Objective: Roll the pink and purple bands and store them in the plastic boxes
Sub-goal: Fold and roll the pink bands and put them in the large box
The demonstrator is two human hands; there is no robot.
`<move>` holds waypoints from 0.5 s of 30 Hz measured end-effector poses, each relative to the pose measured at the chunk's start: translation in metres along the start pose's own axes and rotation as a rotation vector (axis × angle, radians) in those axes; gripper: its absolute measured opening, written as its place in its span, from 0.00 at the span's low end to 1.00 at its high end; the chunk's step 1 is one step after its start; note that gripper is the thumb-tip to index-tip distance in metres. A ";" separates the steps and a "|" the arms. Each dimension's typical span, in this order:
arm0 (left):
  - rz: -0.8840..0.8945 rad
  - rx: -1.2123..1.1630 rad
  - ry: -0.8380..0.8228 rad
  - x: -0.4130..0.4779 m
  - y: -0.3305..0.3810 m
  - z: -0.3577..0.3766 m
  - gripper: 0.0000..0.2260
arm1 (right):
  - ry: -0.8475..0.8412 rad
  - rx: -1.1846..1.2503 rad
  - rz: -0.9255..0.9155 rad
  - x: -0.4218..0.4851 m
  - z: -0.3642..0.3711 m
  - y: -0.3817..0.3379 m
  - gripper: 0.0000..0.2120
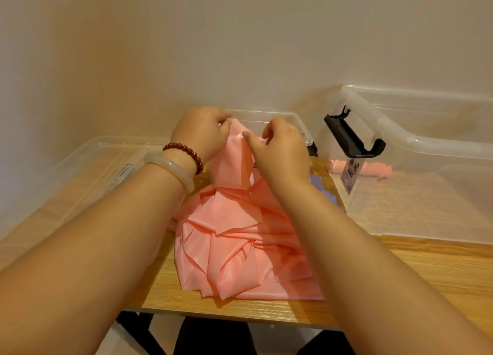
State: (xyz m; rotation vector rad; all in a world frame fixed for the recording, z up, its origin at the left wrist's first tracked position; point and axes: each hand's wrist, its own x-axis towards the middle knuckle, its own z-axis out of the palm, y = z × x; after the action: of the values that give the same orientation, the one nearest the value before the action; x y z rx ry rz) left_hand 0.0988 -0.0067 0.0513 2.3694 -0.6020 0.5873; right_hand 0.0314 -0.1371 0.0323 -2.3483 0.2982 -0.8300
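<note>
hands: left hand pinches pink band | right hand pinches it too

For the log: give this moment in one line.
left hand pinches band | right hand pinches band | pink roll in right box

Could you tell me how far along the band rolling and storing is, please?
Done: one rolled pink band lies in the right clear box. In hand: the left hand and right hand pinch the top end of a loose pink band, its rest heaped on the table. Left: rolling and boxing it, plus the purple band peeking out beside the right forearm.
</note>
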 end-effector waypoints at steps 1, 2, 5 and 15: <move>0.012 -0.010 0.008 -0.003 -0.002 0.002 0.14 | -0.003 -0.034 -0.021 -0.003 0.004 0.000 0.17; 0.028 -0.010 0.016 -0.007 -0.004 0.003 0.13 | -0.005 -0.065 -0.044 -0.006 0.007 -0.001 0.18; 0.084 -0.014 0.054 -0.017 -0.012 0.009 0.12 | -0.035 -0.147 -0.080 -0.012 0.014 -0.003 0.18; 0.150 -0.029 0.022 -0.023 -0.029 0.013 0.10 | 0.145 0.225 0.139 -0.017 -0.002 0.020 0.12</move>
State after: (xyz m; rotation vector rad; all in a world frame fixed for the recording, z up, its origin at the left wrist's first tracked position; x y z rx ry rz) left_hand 0.0996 0.0112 0.0166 2.3012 -0.7786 0.6647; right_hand 0.0164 -0.1466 0.0129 -2.0394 0.4024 -0.9171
